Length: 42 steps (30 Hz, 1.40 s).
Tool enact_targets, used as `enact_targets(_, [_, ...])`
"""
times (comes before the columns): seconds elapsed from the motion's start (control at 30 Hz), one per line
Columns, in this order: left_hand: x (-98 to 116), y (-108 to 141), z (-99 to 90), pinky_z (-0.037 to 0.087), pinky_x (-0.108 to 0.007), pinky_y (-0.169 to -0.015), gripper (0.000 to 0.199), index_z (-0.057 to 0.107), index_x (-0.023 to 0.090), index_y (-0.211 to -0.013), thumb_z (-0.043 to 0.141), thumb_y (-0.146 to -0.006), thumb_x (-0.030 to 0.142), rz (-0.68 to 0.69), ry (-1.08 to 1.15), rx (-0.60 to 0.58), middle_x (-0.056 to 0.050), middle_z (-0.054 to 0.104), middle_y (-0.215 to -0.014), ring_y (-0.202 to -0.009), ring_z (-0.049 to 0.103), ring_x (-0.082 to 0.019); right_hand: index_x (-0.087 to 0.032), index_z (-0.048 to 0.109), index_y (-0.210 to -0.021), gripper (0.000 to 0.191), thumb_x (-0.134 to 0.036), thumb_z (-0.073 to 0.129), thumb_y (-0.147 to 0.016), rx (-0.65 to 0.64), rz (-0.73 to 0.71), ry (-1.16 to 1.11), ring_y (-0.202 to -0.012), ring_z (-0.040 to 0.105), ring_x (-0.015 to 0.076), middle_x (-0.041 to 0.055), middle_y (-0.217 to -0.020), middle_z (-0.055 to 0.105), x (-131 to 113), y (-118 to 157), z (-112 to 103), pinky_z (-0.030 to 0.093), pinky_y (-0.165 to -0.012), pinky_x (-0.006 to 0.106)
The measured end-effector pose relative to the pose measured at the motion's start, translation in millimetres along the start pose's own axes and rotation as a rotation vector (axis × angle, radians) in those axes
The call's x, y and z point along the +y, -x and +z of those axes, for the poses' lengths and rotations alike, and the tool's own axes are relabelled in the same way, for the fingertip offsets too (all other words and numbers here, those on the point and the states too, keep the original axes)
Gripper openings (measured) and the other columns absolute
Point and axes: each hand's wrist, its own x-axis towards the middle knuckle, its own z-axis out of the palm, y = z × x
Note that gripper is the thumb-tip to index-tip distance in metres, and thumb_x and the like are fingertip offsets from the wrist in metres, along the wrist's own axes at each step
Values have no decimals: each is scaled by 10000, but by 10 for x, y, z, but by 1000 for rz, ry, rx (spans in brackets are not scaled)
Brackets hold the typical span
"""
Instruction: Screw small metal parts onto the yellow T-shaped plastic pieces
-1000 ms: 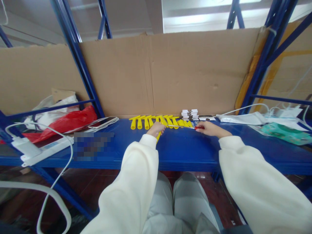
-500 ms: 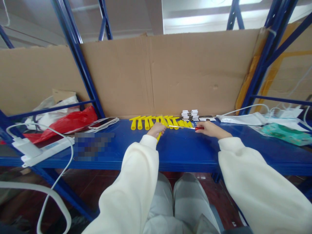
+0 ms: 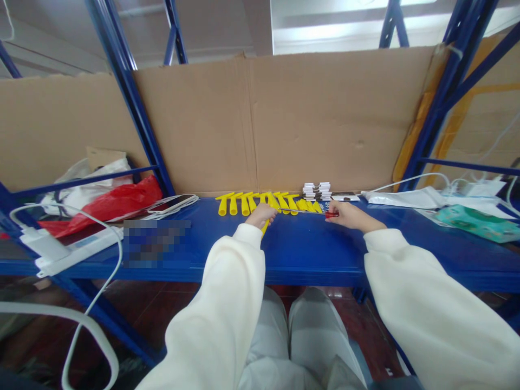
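My left hand (image 3: 262, 215) is closed around a yellow plastic piece (image 3: 265, 227), whose lower end shows beneath the fingers. In my right hand (image 3: 345, 215) is a screwdriver (image 3: 332, 214), gripped by its red handle. Its thin metal shaft points left and reaches the fingers of my left hand; the tip's exact contact is too small to see. Behind my hands stands a row of several yellow T-shaped plastic handles (image 3: 233, 206). Smaller yellow pieces (image 3: 309, 206) lie to the right of that row, just behind the shaft.
White stacked parts (image 3: 317, 191) sit by the cardboard panel (image 3: 325, 119). A phone with a cable (image 3: 174, 204), a red bag (image 3: 122, 201) and a power strip (image 3: 81, 249) lie left. At right are a white packet (image 3: 402, 199) and a green pack (image 3: 479, 222).
Both hands stay in nearly the same place. The red screwdriver handle looks slightly turned in my right fingers.
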Motion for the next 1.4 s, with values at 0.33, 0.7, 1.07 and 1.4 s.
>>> enact_targets(0.33, [4,15,-1,256,-193,-423,288,448,174,-626,570,-791,-29,2,-12,-1,75,401,-457,-389,373,-59,-210,570,-738,396,-591,665,-690,-86,-29,-233,-630,584,191,36,-672,647,71,-5,39,447,-594,299])
enact_targets(0.7, [-16,-16,12,278,-193,-425,230,500,158,-654,566,-779,-24,-1,-20,-1,68,402,-441,-404,399,-77,-220,561,-659,415,-608,523,-801,-146,-18,-142,-589,569,189,28,-587,602,72,17,-17,419,-586,303])
enact_targets(1.07, [-11,-26,9,303,-214,-450,261,477,169,-622,563,-784,-16,-17,-35,-4,59,403,-446,-419,410,-93,-227,560,-726,252,-467,632,-753,-40,-4,-35,-676,596,204,41,-676,651,59,13,-1,417,-606,293])
enact_targets(1.4, [-2,0,4,294,-208,-439,230,503,162,-655,557,-791,-16,-13,-36,0,62,399,-447,-415,404,-89,-228,540,-752,356,-555,671,-698,-40,-11,-133,-653,573,197,20,-657,627,41,2,63,426,-610,298])
